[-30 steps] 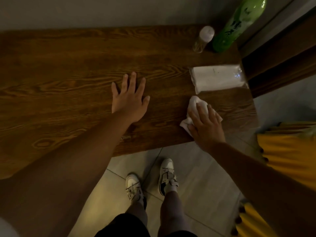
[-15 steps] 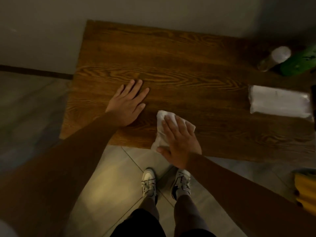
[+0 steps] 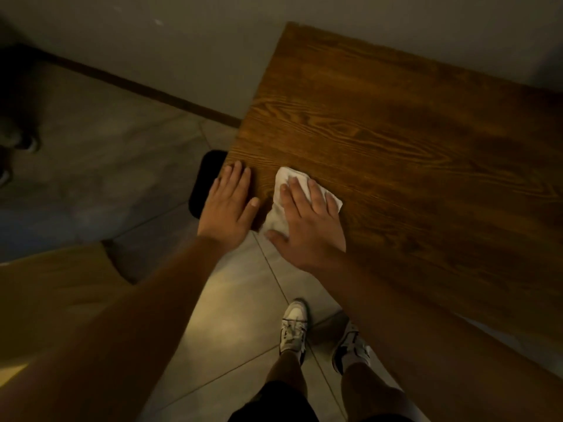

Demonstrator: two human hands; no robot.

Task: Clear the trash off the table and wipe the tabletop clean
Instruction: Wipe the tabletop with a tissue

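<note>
A dark wooden table (image 3: 396,141) fills the upper right of the head view. My right hand (image 3: 307,220) presses a crumpled white tissue (image 3: 291,181) flat on the tabletop near the table's front left corner. Part of the tissue hangs over the front edge under my palm. My left hand (image 3: 228,205) lies flat with fingers spread at the table's left edge, right beside the tissue, holding nothing.
A black object (image 3: 205,184) stands on the floor just left of the table's corner, partly behind my left hand. A wall with a dark baseboard (image 3: 146,86) runs behind. A tan surface (image 3: 51,287) sits low at the left. My feet (image 3: 294,328) stand on grey tiles.
My right hand has slid the tissue leftward along the front of the table to its left corner. My left hand moved left to the table's edge. The bottles and tissue pack left the view.
</note>
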